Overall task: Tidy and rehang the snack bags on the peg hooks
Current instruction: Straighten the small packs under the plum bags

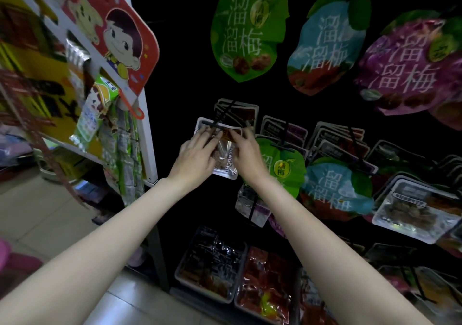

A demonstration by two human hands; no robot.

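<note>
Our left hand (197,156) and right hand (246,153) meet on one clear snack bag (223,164), which lies between them against the dark board. The left fingers are spread almost straight over its upper left part. The right fingers curl and pinch its top edge, just under a black peg hook (212,125). More bags (237,112) hang on hooks behind it. Near the right hand hangs a green bag (282,167), beside it a blue bag (335,189). Below, two trays (207,267) hold dark and red packets (267,284).
</note>
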